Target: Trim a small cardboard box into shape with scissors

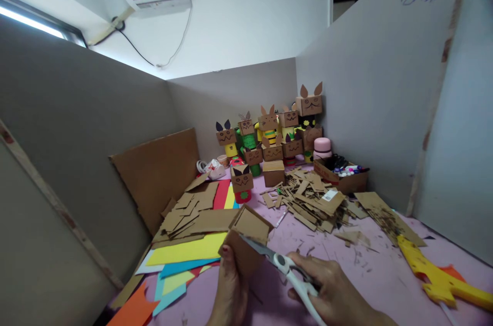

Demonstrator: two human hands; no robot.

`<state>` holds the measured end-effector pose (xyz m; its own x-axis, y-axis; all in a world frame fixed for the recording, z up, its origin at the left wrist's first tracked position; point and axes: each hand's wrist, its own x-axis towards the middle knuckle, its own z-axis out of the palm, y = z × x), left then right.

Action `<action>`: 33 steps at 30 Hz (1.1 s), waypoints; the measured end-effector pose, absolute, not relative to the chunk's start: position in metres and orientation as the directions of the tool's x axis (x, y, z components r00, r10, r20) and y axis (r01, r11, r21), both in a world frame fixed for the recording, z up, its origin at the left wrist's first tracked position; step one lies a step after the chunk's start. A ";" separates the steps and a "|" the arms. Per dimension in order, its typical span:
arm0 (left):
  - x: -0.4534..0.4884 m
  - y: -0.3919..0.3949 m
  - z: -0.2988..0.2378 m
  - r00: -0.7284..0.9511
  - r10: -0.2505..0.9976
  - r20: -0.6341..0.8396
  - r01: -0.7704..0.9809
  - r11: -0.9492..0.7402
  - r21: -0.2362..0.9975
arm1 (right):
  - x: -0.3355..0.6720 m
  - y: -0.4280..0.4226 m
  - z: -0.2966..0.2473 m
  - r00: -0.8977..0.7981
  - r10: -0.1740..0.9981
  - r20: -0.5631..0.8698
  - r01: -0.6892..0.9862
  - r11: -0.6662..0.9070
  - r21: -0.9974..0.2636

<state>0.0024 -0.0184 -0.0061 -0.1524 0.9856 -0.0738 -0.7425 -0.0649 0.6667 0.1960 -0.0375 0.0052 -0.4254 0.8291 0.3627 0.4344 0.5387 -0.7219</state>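
My left hand is closed on a folded cardboard piece, held up just above the pink table. My right hand grips white-handled scissors. Their blades point left and meet the cardboard's lower edge. Both hands sit at the bottom middle of the head view.
Coloured paper sheets and flat cardboard pieces lie to the left. A heap of cardboard scraps sits ahead, with cardboard box figures stacked in the far corner. A box of pens is at right; yellow cutouts lie near the right edge.
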 end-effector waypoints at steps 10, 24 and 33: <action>0.003 -0.019 -0.001 -0.125 0.991 -0.050 -0.702 -0.053 0.710 | 0.195 -0.036 0.006 -0.421 0.849 0.319 0.554 0.520 -0.651; -0.004 -0.015 -0.002 -0.253 0.951 -0.178 -0.743 -0.073 0.665 | 0.201 -0.033 -0.002 -0.361 0.871 0.332 0.624 0.491 -0.608; -0.001 -0.020 -0.001 -0.189 0.982 -0.006 -0.651 -0.121 0.749 | 0.197 -0.034 -0.004 -0.399 0.855 0.332 0.559 0.513 -0.651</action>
<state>-0.0013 -0.0197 -0.0014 -0.1892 0.9819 -0.0057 -0.6514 -0.1212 0.7490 0.1972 -0.0339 -0.0038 -0.3987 0.8550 0.3315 0.5591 0.5132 -0.6512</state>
